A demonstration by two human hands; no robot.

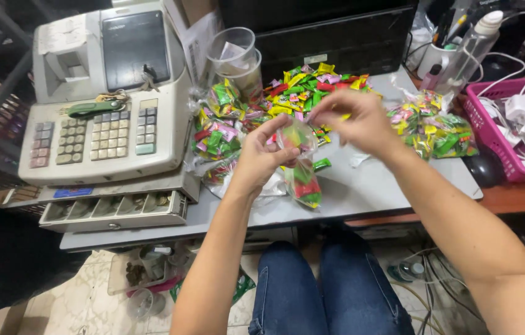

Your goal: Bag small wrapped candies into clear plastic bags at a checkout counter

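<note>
My left hand (262,158) grips the neck of a small clear plastic bag (301,180) holding several red and green wrapped candies. My right hand (352,121) pinches the bag's open top from the right, fingers closed on the plastic. Both hands hover over a grey tabletop (374,186). Behind them lies a loose pile of colourful wrapped candies (312,87). Filled candy bags (219,127) sit to the left, and more filled bags (433,127) to the right.
A cash register (104,93) with its coin drawer (114,211) open stands at left. Stacked clear cups (233,56) are behind the candy. A pink basket (510,124) of white cables sits at right, near a spray bottle (473,46). My knees in jeans (324,291) are below.
</note>
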